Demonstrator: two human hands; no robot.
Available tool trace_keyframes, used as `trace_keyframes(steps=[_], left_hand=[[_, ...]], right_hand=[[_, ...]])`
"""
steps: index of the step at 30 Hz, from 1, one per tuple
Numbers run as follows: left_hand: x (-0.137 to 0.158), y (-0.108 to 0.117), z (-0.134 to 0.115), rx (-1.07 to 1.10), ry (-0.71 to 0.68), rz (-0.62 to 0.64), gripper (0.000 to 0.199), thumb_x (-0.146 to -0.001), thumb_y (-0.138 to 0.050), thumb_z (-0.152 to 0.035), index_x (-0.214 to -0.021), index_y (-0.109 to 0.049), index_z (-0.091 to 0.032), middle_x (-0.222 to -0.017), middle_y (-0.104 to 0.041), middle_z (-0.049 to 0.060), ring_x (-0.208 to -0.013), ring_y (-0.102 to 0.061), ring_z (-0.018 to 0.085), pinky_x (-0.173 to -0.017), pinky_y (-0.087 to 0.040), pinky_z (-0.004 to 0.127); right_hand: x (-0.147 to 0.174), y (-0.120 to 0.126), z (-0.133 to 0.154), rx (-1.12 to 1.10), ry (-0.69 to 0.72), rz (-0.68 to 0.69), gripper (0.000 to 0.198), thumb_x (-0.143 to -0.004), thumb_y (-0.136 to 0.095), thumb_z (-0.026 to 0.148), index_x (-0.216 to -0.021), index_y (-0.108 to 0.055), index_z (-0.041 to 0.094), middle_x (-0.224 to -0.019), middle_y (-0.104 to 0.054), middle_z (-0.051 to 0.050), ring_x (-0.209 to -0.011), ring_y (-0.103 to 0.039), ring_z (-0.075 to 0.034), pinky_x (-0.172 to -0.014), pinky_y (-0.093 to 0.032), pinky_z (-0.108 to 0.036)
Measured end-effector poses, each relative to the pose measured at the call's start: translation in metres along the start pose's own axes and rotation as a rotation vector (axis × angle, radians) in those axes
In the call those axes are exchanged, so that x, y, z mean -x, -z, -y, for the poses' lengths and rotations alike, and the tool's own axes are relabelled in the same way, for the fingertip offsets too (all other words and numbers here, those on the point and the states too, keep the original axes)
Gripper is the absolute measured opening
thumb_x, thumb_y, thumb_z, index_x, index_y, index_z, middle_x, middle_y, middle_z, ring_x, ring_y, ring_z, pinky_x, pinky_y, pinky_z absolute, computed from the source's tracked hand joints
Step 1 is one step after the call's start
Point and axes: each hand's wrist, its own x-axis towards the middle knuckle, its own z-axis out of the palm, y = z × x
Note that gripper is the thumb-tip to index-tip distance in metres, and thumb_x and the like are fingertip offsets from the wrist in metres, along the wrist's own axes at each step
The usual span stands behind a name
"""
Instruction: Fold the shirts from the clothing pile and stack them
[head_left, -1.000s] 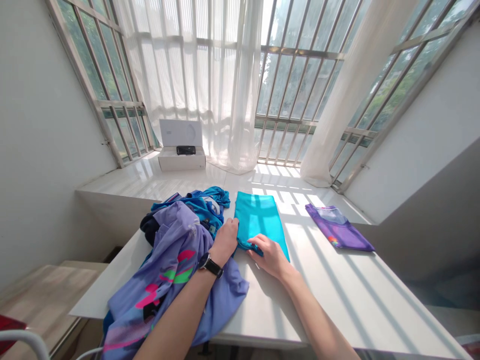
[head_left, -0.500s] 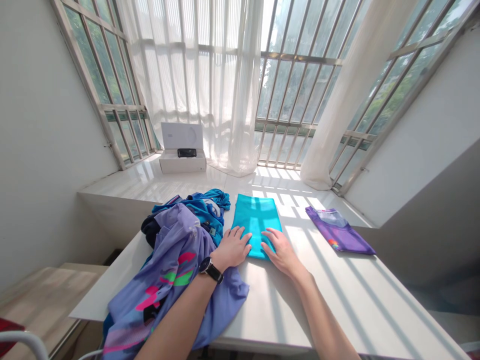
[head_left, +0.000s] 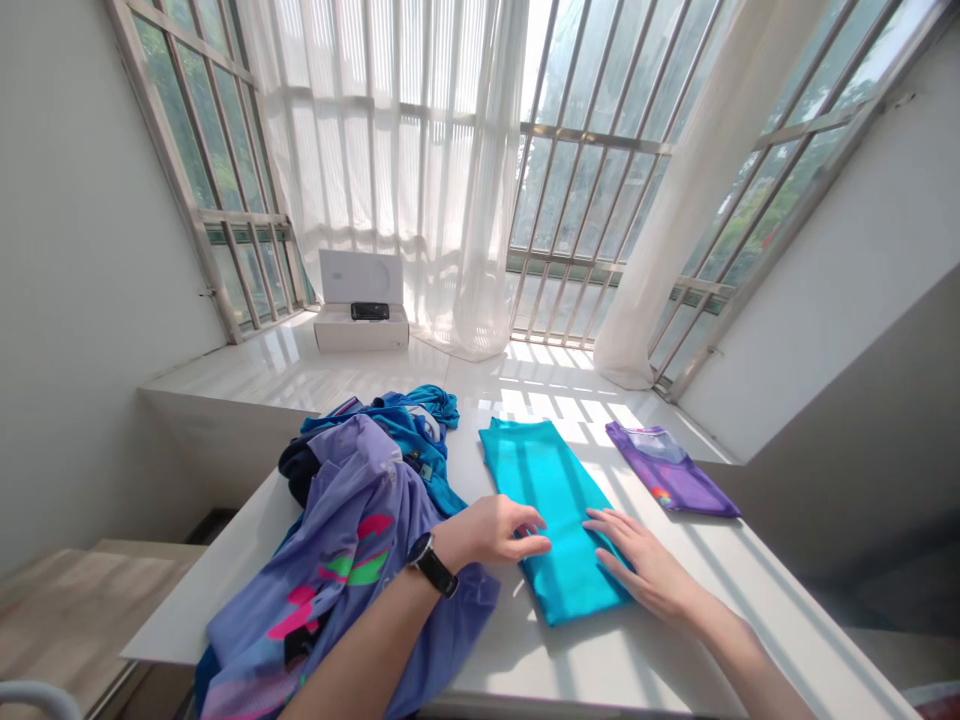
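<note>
A folded turquoise garment (head_left: pixel 564 500) lies flat as a long rectangle on the white table, slanting toward the near right. My left hand (head_left: pixel 499 530), with a dark watch on the wrist, is over the garment's left edge. Its fingers are a little curled, thumb apart, with nothing in them; whether it touches the cloth I cannot tell. My right hand (head_left: pixel 649 565) rests along the right edge, fingers stretched out over the cloth. To the left, a loose purple shirt (head_left: pixel 352 520) with pink and green print lies on a heap of blue and dark clothes (head_left: pixel 420 425).
Farther right is a folded purple garment (head_left: pixel 675 475). An open white box (head_left: pixel 361 333) with a black device (head_left: pixel 370 311) in it stands on the window ledge (head_left: pixel 225 370). Barred windows and white curtains (head_left: pixel 465 200) are behind. The purple shirt hangs over the table's (head_left: pixel 750 610) front edge.
The turquoise garment has shifted right and toward me, and now shows a longer, slanted shape. Both hands have moved right with it; the left has lifted from lying flat, fingers now curled.
</note>
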Motion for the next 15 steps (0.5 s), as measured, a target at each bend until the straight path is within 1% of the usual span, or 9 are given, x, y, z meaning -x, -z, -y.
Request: trace_keyframes(steps=[2, 4, 5, 6, 8, 9, 10, 12, 15], left_hand=[[-0.002, -0.004, -0.001, 0.013, -0.071, -0.017, 0.030, -0.101, -0.055, -0.041, -0.110, -0.074, -0.019, -0.099, -0.079, 0.005, -0.087, -0.072, 0.019, -0.077, -0.053, 0.024], [-0.004, -0.007, 0.002, -0.081, -0.085, -0.103, 0.028, -0.102, -0.054, -0.037, -0.111, -0.072, -0.019, -0.107, -0.077, 0.008, -0.098, -0.071, 0.022, -0.086, -0.054, 0.029], [-0.005, -0.009, 0.004, -0.148, -0.078, -0.153, 0.028, -0.102, -0.054, -0.036, -0.115, -0.071, -0.018, -0.117, -0.074, 0.010, -0.108, -0.068, 0.025, -0.092, -0.053, 0.034], [-0.006, -0.011, 0.007, -0.218, -0.066, -0.194, 0.030, -0.102, -0.054, -0.036, -0.121, -0.068, -0.018, -0.128, -0.070, 0.013, -0.120, -0.063, 0.028, -0.099, -0.051, 0.038], [-0.006, -0.016, 0.013, -0.344, -0.038, -0.221, 0.038, -0.101, -0.056, -0.038, -0.132, -0.061, -0.016, -0.146, -0.058, 0.016, -0.137, -0.050, 0.034, -0.107, -0.047, 0.046], [-0.006, -0.019, 0.016, -0.395, -0.022, -0.212, 0.042, -0.101, -0.056, -0.041, -0.134, -0.059, -0.016, -0.150, -0.054, 0.016, -0.141, -0.045, 0.035, -0.108, -0.046, 0.049], [-0.006, -0.023, 0.017, -0.437, -0.007, -0.197, 0.044, -0.101, -0.055, -0.044, -0.135, -0.058, -0.016, -0.150, -0.054, 0.017, -0.143, -0.043, 0.036, -0.108, -0.045, 0.050], [-0.006, -0.029, 0.018, -0.494, 0.018, -0.164, 0.042, -0.101, -0.053, -0.050, -0.127, -0.062, -0.017, -0.140, -0.061, 0.015, -0.141, -0.044, 0.035, -0.108, -0.043, 0.051], [-0.009, -0.031, 0.008, -0.538, 0.051, -0.127, 0.043, -0.101, -0.051, -0.055, -0.107, -0.067, -0.016, -0.114, -0.071, 0.014, -0.128, -0.055, 0.034, -0.106, -0.043, 0.048]], right_hand=[[0.018, 0.006, -0.006, 0.047, -0.050, -0.101, 0.042, -0.100, -0.046, 0.055, -0.113, -0.075, 0.027, -0.129, -0.072, -0.009, -0.127, -0.061, -0.032, -0.108, -0.051, -0.052], [0.037, 0.003, 0.004, 0.119, -0.101, -0.253, 0.044, -0.100, -0.045, 0.055, -0.107, -0.075, 0.025, -0.120, -0.073, -0.012, -0.118, -0.066, -0.033, -0.101, -0.055, -0.053], [0.046, -0.001, 0.016, 0.157, -0.114, -0.321, 0.043, -0.100, -0.046, 0.055, -0.110, -0.074, 0.024, -0.120, -0.073, -0.013, -0.115, -0.067, -0.033, -0.097, -0.057, -0.052], [0.054, -0.007, 0.031, 0.184, -0.117, -0.361, 0.042, -0.100, -0.047, 0.053, -0.120, -0.071, 0.024, -0.126, -0.071, -0.013, -0.117, -0.066, -0.033, -0.095, -0.058, -0.049], [0.069, -0.021, 0.065, 0.230, -0.053, -0.375, 0.045, -0.099, -0.054, 0.049, -0.137, -0.062, 0.027, -0.133, -0.068, -0.011, -0.116, -0.067, -0.030, -0.090, -0.059, -0.042], [0.075, -0.029, 0.080, 0.254, 0.005, -0.365, 0.049, -0.097, -0.057, 0.049, -0.141, -0.059, 0.028, -0.134, -0.068, -0.009, -0.114, -0.068, -0.029, -0.090, -0.059, -0.039], [0.079, -0.036, 0.093, 0.279, 0.058, -0.385, 0.050, -0.096, -0.059, 0.050, -0.141, -0.059, 0.027, -0.131, -0.070, -0.009, -0.110, -0.069, -0.028, -0.087, -0.059, -0.038], [0.085, -0.046, 0.107, 0.334, 0.133, -0.436, 0.047, -0.095, -0.060, 0.049, -0.136, -0.063, 0.026, -0.126, -0.073, -0.008, -0.101, -0.072, -0.028, -0.082, -0.058, -0.037], [0.091, -0.046, 0.098, 0.374, 0.126, -0.468, 0.033, -0.096, -0.058, 0.042, -0.124, -0.070, 0.027, -0.122, -0.076, -0.005, -0.096, -0.073, -0.026, -0.081, -0.056, -0.038]])
